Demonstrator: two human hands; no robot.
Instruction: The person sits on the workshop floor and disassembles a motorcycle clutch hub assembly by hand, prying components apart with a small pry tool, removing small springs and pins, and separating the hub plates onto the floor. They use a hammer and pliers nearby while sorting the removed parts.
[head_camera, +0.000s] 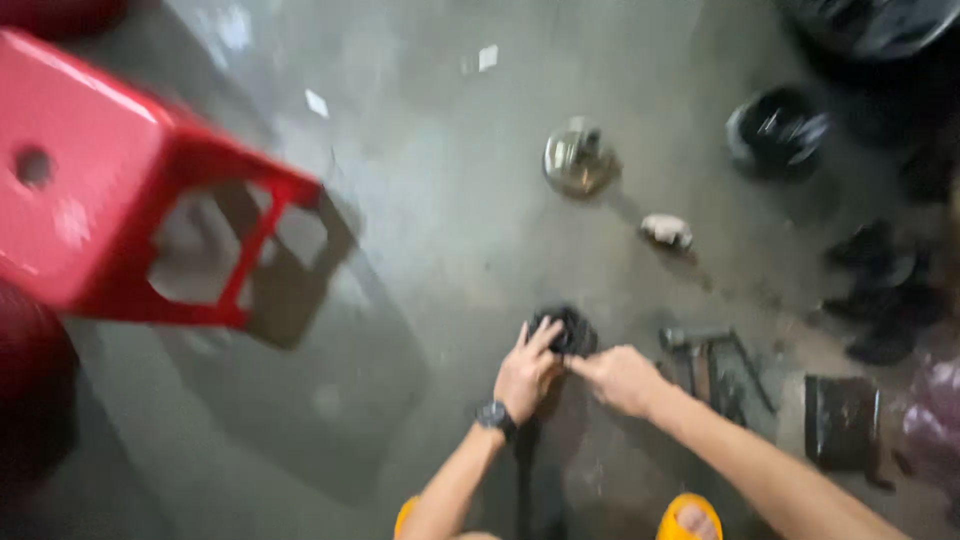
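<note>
A small black round part (568, 328) lies on the grey concrete floor. My left hand (526, 372), with a dark watch on its wrist, rests against the part's near left side with the fingers spread over it. My right hand (620, 378) reaches in from the right, its fingers pinched at the part's right edge. The frame is blurred, so the exact grip is unclear. My feet in yellow sandals (688, 515) show at the bottom edge.
A red plastic stool (110, 200) stands at the left. A shiny metal dome-shaped part (578, 158), a small pale lump (666, 230), hand tools (712, 350), a dark flat box (842, 420) and black parts (778, 130) lie on the floor to the right.
</note>
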